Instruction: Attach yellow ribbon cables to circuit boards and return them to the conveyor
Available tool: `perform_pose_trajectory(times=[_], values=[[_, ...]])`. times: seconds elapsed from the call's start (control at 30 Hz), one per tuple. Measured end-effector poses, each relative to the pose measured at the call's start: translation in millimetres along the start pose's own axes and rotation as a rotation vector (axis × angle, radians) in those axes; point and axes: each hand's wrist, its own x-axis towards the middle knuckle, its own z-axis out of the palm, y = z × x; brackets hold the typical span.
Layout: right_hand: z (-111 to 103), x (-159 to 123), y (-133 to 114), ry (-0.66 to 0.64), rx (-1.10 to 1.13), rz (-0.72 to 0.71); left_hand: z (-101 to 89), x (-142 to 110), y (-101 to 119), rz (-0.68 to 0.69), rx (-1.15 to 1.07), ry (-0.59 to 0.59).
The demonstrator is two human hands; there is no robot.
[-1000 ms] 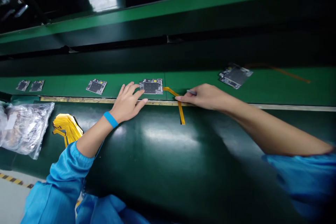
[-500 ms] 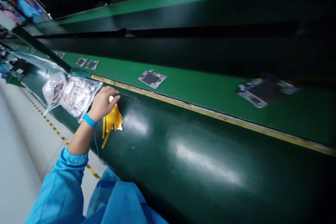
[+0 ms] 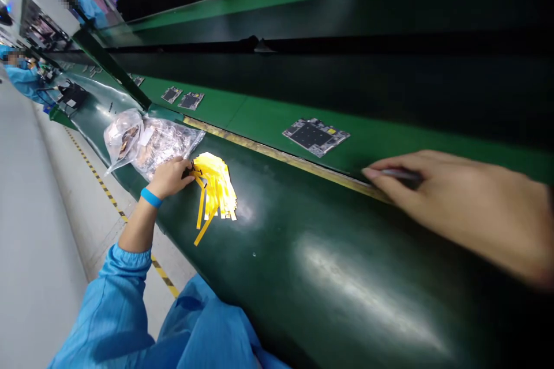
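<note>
My left hand [image 3: 172, 177] is closed at the left side of a fanned pile of yellow flex cables [image 3: 219, 187]. Its thumb and forefinger pinch the end of one or more of these flat strips. A blue band circles that wrist. On the right, my right hand [image 3: 459, 202] reaches in over the yellowish edge strip, blurred by motion. Its thumb and fingers close round a thin greyish thing [image 3: 402, 174], mostly hidden. Left of its fingertips a circuit board [image 3: 315, 136] lies flat on the green belt.
A clear plastic bag [image 3: 162, 141] of shiny parts lies behind my left hand. More circuit boards [image 3: 191, 100] rest farther along the belt [image 3: 255, 118]. A slanted green post [image 3: 110, 66] rises beyond the bag. Another person [image 3: 23, 78] in blue is at the far left.
The view has shifted left. My left hand has come off the top of the flex cables to their left side and closed. My right hand has come into plain view from the right.
</note>
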Motion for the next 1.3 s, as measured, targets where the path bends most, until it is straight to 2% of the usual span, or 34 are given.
perform_pose_trajectory(times=[0.13,0.3,0.4,0.53,0.63,0.77,0.83,0.93,1.0,1.1,1.2,1.23,1.3], values=[[0,-1,-57,-0.038,0.129,-0.09,10.7,0,-7,0.069,-0.022,0.019],[16,0,-93,-0.032,0.243,-0.217,15.5,2,-24,0.15,-0.205,0.068],[23,3,-110,-0.014,0.321,-0.327,10.6,1,-37,0.176,-0.34,0.086],[26,8,-139,0.046,0.438,-0.454,-5.7,-4,-43,0.141,-0.357,0.2],[22,11,-165,0.083,0.522,-0.524,-23.1,-7,-28,0.165,-0.344,0.292],[9,13,-189,0.162,0.585,-0.534,-45.8,1,18,0.41,-0.349,0.351],[3,15,-188,0.171,0.61,-0.514,-53.9,10,46,0.531,-0.404,0.37],[-8,15,-167,0.184,0.685,-0.443,-59.0,27,87,0.637,-0.631,0.361],[-15,11,-144,0.174,0.737,-0.347,-57.6,41,113,0.68,-0.86,0.243],[-27,0,-107,0.103,0.781,-0.189,-50.8,61,153,0.723,-1.094,-0.026],[-34,-9,-73,0.048,0.773,-0.058,-42.6,83,190,0.783,-1.126,-0.203],[-35,-11,-61,0.036,0.766,-0.017,-40.0,92,200,0.8,-1.106,-0.213],[-33,-11,-40,0.029,0.762,0.065,-35.3,111,217,0.802,-1.006,-0.132]])
